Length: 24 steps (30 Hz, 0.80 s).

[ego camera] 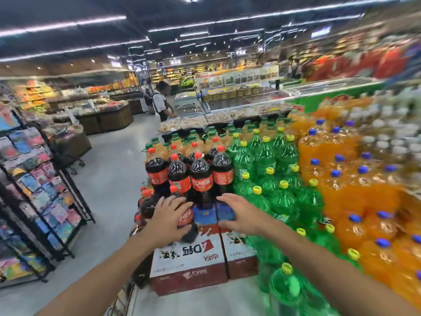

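A large cola bottle (186, 218) with a red cap and red label stands tilted on a red and white cardboard box (189, 256). My left hand (167, 221) grips this bottle from its left side, fingers wrapped over the label. My right hand (237, 215) hovers to the right of it with fingers spread and thumb out, holding nothing, above the blue part of the boxes. Behind stands a block of several upright cola bottles (200, 174).
Green soda bottles (266, 165) fill the stack to the right, orange soda bottles (355, 183) further right. A black wire rack (34, 183) of small packets stands left of the grey aisle floor (114, 179). A person (163, 100) stands at distant food counters.
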Each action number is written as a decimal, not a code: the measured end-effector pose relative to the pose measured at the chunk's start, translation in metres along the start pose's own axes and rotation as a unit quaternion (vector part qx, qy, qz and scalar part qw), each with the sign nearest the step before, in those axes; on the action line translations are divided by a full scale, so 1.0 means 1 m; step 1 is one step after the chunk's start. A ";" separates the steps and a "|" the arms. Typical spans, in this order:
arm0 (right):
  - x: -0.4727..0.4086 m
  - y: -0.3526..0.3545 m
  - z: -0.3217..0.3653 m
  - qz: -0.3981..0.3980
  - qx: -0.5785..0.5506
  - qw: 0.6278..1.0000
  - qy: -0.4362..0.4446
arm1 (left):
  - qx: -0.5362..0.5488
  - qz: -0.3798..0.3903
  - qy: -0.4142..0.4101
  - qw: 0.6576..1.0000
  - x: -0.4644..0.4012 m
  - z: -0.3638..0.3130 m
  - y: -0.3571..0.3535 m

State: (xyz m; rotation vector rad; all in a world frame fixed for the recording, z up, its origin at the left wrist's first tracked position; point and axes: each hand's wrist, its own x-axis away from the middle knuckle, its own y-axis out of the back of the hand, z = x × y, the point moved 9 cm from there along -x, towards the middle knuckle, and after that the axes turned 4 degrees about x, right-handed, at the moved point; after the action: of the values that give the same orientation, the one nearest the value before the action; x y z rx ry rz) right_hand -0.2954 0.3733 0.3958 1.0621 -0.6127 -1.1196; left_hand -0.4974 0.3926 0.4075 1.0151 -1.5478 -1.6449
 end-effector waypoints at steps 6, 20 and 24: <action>0.104 0.026 0.013 -0.021 0.099 0.991 -0.090 | -0.005 0.031 -0.071 0.997 0.038 -0.060 0.015; 0.373 0.040 -0.012 -0.015 0.089 0.943 -0.320 | 0.106 0.066 -0.237 0.963 0.092 -0.279 -0.024; 0.464 0.059 -0.045 -0.032 0.071 0.920 -0.384 | 0.100 0.089 -0.296 0.946 0.103 -0.367 -0.031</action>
State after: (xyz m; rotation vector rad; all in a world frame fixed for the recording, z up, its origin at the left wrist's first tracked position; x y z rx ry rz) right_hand -0.0681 -0.0371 0.3834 0.7357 -1.2994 -1.5746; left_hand -0.2260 0.1271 0.3660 0.4616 -2.1614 -1.7823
